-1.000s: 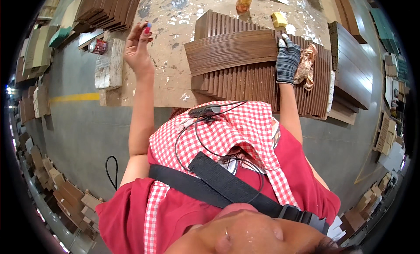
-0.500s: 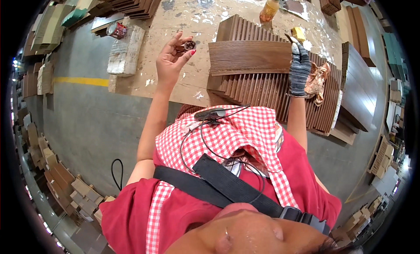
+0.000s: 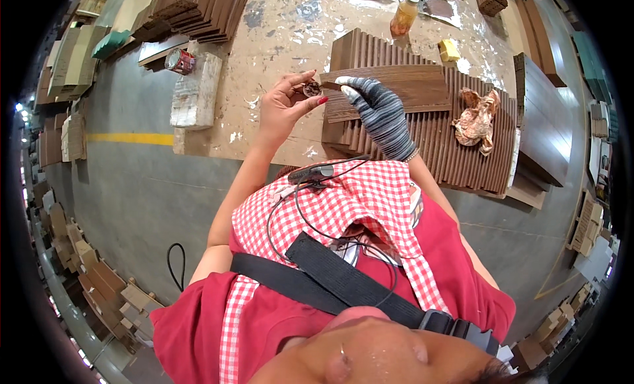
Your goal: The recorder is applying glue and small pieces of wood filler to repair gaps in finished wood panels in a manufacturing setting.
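My bare left hand pinches a small dark lump between thumb and fingers. My right hand, in a grey striped glove, holds a thin little tool against the lump. Both are above the near left corner of the brown wooden board.

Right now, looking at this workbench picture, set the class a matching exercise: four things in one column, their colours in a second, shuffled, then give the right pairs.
Things:
1. left hand
2. right hand
3. crumpled rag
4. small block

Descriptions:
A. yellow, lying on the table behind the grooved panels
B. bare, red nails, pinching a small dark lump
C. in a striped grey glove
D. brownish-orange, lying on the grooved panels

Pairs: 1-B, 2-C, 3-D, 4-A
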`<action>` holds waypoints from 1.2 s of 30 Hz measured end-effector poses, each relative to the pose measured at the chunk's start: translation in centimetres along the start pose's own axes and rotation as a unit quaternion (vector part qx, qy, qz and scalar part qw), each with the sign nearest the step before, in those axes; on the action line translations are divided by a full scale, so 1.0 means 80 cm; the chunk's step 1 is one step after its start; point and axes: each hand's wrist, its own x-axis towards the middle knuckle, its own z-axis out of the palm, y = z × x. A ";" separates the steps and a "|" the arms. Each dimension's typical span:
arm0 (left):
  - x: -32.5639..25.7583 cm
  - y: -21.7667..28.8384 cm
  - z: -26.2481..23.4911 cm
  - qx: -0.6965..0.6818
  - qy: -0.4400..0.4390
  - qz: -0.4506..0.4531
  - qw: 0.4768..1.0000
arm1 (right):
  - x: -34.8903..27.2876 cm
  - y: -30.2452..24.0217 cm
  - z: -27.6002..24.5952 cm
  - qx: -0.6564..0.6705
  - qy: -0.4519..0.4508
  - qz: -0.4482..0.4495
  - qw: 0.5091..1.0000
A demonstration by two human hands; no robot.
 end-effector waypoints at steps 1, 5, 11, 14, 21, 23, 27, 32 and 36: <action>0.001 0.004 -0.001 -0.002 0.001 -0.002 1.000 | 0.003 -0.004 0.002 -0.066 0.004 -0.023 0.998; 0.004 0.005 -0.010 0.015 0.001 0.002 1.000 | 0.007 -0.024 0.014 -0.193 0.005 -0.054 0.980; 0.002 0.001 -0.013 -0.035 0.039 -0.005 0.999 | 0.012 -0.027 0.031 -0.316 -0.037 -0.049 0.947; 0.006 0.000 -0.018 -0.066 0.034 0.003 0.997 | 0.018 -0.026 0.044 -0.317 -0.028 -0.068 0.945; 0.009 0.010 -0.040 -0.102 0.026 0.011 0.994 | 0.033 -0.018 0.056 -0.199 -0.029 -0.089 0.976; 0.008 0.014 -0.048 -0.085 0.012 0.011 0.996 | 0.039 -0.015 0.054 -0.179 -0.045 -0.091 0.979; 0.008 0.014 -0.058 -0.033 -0.021 0.015 0.999 | 0.052 -0.009 0.046 -0.155 -0.082 -0.130 0.976; 0.007 0.027 -0.064 -0.025 -0.077 -0.015 0.997 | 0.061 0.010 0.034 -0.184 -0.155 -0.209 0.948; 0.002 0.032 -0.059 -0.067 -0.062 -0.034 0.995 | 0.058 0.003 0.037 -0.203 -0.155 -0.210 0.944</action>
